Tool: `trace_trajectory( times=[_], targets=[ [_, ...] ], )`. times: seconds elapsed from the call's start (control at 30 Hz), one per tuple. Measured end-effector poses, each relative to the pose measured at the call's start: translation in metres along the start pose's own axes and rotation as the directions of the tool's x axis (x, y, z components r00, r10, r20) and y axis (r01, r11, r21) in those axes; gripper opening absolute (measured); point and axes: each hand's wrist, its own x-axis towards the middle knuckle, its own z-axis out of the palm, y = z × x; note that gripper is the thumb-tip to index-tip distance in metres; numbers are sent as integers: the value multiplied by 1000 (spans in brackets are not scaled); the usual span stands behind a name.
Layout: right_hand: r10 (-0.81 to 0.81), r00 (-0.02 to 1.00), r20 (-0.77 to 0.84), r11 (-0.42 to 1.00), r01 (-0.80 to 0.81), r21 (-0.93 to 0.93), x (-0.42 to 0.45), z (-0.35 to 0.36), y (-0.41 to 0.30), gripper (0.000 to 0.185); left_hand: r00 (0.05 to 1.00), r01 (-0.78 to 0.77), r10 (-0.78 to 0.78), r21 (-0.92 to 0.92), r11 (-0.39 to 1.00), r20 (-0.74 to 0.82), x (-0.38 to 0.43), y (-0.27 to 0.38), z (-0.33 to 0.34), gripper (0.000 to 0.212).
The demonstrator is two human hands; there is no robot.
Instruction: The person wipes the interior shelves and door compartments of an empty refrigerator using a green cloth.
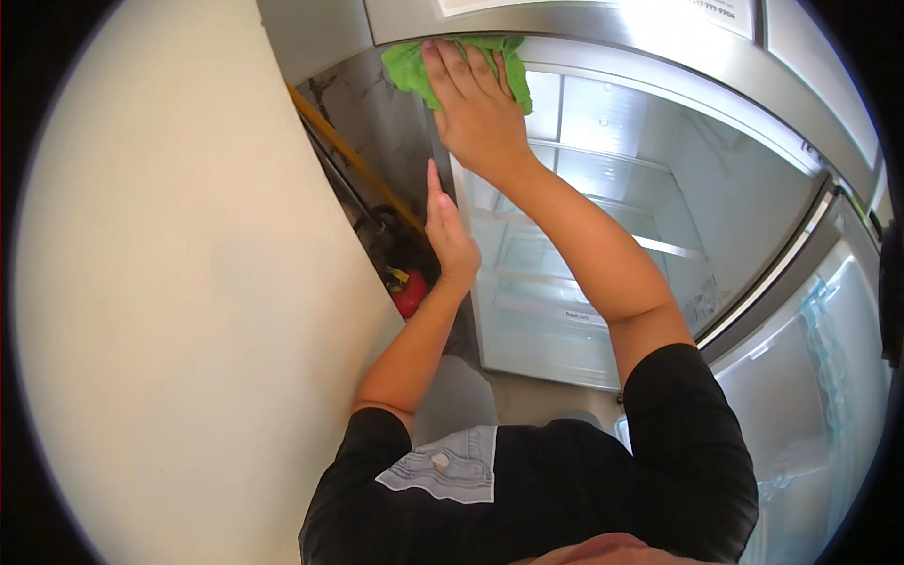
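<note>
My right hand (480, 120) presses a green cloth (406, 67) flat against the upper left corner of an open refrigerator's frame, its fingers spread over the fabric. Below it, my left hand (452, 236) is held upright with straight fingers along the refrigerator's left side edge (462, 198). It holds nothing, and whether its palm touches the side cannot be told. Glass shelves (614, 148) and a clear drawer (551, 346) show in the lit refrigerator compartment, partly hidden by my right forearm.
A pale wall (212, 247) runs close on the left. In the narrow gap stand a yellow pole (353, 155), a dark pole (346, 180) and a red cylinder (409, 293) with a yellow tag. The opened refrigerator door (784, 395) is at right; the upper steel door (565, 21) bears printed sheets.
</note>
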Motion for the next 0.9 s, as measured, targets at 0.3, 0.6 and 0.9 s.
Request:
trace_trajectory(
  times=[0.3,0.6,0.9],
  targets=[
    [-213,870,444,920,26,391,-138,3,-22,55,883,271,-440,-587,763,-165,16,-8,-14,64],
    [914,218,341,275,-953,-128,-208,-104,64,34,995,-56,84,406,912,-53,-2,-39,-30,59],
    [837,-153,526,451,-354,-820,-233,-84,172,66,958,-237,285,621,747,23,-25,-57,-5,75]
  ],
)
